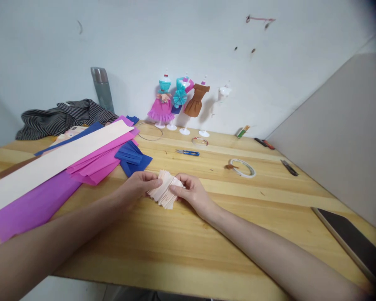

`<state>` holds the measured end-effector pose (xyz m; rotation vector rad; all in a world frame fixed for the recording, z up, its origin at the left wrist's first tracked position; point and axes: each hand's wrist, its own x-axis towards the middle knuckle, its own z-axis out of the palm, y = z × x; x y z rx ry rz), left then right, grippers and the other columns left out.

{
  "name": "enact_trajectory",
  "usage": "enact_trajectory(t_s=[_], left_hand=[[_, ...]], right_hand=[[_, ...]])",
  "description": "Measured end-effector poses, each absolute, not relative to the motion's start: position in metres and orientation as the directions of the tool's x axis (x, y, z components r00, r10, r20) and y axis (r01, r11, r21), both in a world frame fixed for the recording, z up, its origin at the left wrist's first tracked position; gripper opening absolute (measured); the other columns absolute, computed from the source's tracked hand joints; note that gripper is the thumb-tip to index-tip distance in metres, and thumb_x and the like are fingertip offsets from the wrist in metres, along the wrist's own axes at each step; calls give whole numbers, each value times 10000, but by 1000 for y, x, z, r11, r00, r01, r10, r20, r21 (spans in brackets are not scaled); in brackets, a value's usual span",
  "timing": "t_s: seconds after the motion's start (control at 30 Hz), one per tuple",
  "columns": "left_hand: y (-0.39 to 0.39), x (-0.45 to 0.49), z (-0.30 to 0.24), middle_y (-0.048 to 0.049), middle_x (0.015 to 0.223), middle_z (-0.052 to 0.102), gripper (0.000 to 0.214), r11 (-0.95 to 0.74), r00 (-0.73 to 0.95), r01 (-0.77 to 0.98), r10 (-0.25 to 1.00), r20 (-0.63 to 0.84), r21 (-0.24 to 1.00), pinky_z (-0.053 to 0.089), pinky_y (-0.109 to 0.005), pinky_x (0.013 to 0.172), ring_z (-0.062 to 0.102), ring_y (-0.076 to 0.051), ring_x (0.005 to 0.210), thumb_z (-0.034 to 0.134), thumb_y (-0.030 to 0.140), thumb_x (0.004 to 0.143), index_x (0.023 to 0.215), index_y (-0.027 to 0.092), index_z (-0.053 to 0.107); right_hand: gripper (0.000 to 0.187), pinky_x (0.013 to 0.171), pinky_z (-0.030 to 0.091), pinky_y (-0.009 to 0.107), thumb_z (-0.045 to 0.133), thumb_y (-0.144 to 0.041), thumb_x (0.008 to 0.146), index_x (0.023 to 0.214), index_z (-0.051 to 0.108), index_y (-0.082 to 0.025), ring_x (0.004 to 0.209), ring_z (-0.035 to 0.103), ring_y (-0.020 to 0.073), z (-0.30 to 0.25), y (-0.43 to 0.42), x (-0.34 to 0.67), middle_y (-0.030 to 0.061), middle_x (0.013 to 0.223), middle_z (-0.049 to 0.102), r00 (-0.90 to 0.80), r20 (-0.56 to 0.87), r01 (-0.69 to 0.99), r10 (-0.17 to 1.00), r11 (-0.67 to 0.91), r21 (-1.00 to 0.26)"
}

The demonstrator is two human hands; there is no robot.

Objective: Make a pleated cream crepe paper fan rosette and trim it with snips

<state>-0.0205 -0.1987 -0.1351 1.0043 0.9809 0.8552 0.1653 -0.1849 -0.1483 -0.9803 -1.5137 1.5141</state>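
Note:
My left hand (138, 186) and my right hand (191, 192) both pinch a small piece of pleated cream paper (165, 189) just above the wooden table (188, 238). The left fingers grip its left edge, the right fingers its right edge. The pleats fan out toward me. Blue folded paper (132, 158) lies just beyond my left hand.
A long cream strip (56, 161) lies over pink and purple sheets (34, 205) at the left. Small scissors (188, 152), a tape roll (242, 167) and several miniature dress forms (175, 104) stand farther back. A dark tablet (351, 240) lies at the right edge, striped cloth (62, 117) at back left.

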Motion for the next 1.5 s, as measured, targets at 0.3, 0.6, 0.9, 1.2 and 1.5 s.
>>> enact_trajectory(t_s=[0.3, 0.6, 0.9, 1.2, 1.5], left_hand=[[-199, -16, -136, -10, 596, 633, 294, 215, 349, 32, 913, -213, 976, 335, -227, 543, 533, -115, 547, 736, 389, 620, 666, 114, 644], [-201, -13, -134, 6, 599, 616, 242, 170, 376, 97, 906, -194, 981, 348, -224, 546, 536, -115, 564, 688, 345, 645, 706, 115, 641], [-203, -12, -136, 21, 568, 573, 207, 80, 366, 171, 920, -139, 982, 372, -226, 533, 556, -145, 597, 699, 320, 628, 666, 129, 629], [-201, -13, -136, 10, 576, 584, 232, 132, 367, 158, 912, -182, 979, 358, -225, 527, 525, -119, 546, 678, 330, 646, 699, 109, 627], [-191, -23, -132, -16, 575, 630, 273, 241, 469, 109, 843, -264, 964, 376, -208, 498, 538, -108, 500, 741, 340, 617, 744, 104, 690]], right_hand=[[311, 560, 407, 248, 753, -405, 636, 712, 574, -162, 566, 517, 115, -148, -184, 161, -15, 643, 588, -439, 3, -2, 898, 3, -1000], [237, 557, 403, 253, 710, -349, 650, 685, 567, -163, 549, 505, 116, -150, -185, 161, -18, 616, 572, -412, -9, 21, 911, 0, -1000], [224, 535, 367, 240, 682, -339, 653, 654, 540, -165, 540, 460, 108, -149, -185, 160, -23, 592, 538, -408, 10, 70, 913, 43, -997], [218, 532, 383, 239, 695, -339, 655, 663, 566, -163, 548, 486, 115, -149, -186, 161, -18, 590, 561, -424, 8, 49, 905, 32, -998], [287, 575, 400, 260, 732, -401, 642, 687, 608, -146, 574, 511, 125, -148, -184, 164, -8, 610, 588, -510, -60, 68, 858, -30, -997]])
